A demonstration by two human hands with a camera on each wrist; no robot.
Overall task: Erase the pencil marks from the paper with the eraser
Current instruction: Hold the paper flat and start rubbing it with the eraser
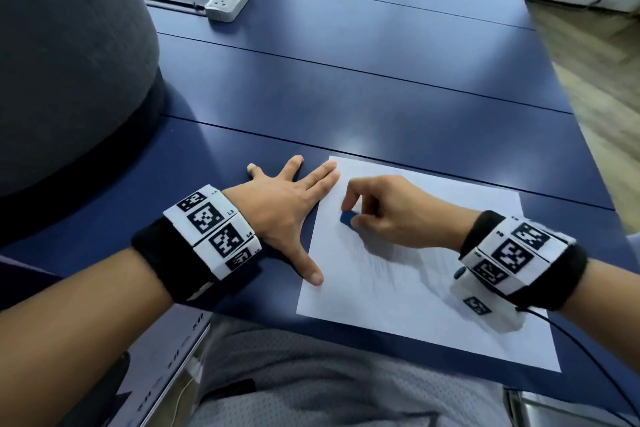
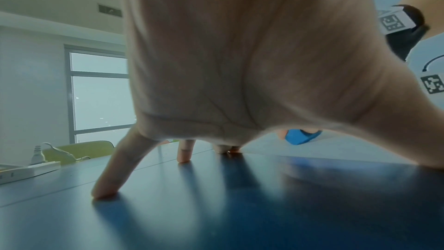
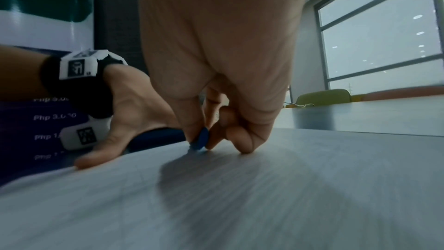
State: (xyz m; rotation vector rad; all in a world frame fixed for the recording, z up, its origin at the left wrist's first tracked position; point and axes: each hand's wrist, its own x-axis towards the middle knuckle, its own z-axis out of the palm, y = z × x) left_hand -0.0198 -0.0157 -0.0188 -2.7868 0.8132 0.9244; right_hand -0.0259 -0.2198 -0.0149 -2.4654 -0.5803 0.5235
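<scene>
The right hand (image 1: 391,215) pinched the blue eraser (image 1: 347,218) between thumb and fingers, its lower edge pressed on the paper (image 1: 433,315) towards the sheet's 10 o'clock corner. The paper lay flat at the near edge of the desk (image 1: 381,80). The left hand (image 1: 280,208) lay spread and flat, mostly on the desk at the paper's 9 o'clock side, with the thumb tip and one fingertip resting on the sheet's left edge, apparently to pin it.

Faint grey pencil marks (image 1: 384,270) showed as a streaked patch near the middle of the paper, at about 5 o'clock from the eraser and partly in the hand's shadow. The sheet around the eraser looked white, though blur made it hard to tell whether marks had been there. Judging from this, erasing was under way but not finished: the grey patch was left to rub out, and the lower right of the sheet, partly hidden by the wrist, could not be checked.
</scene>
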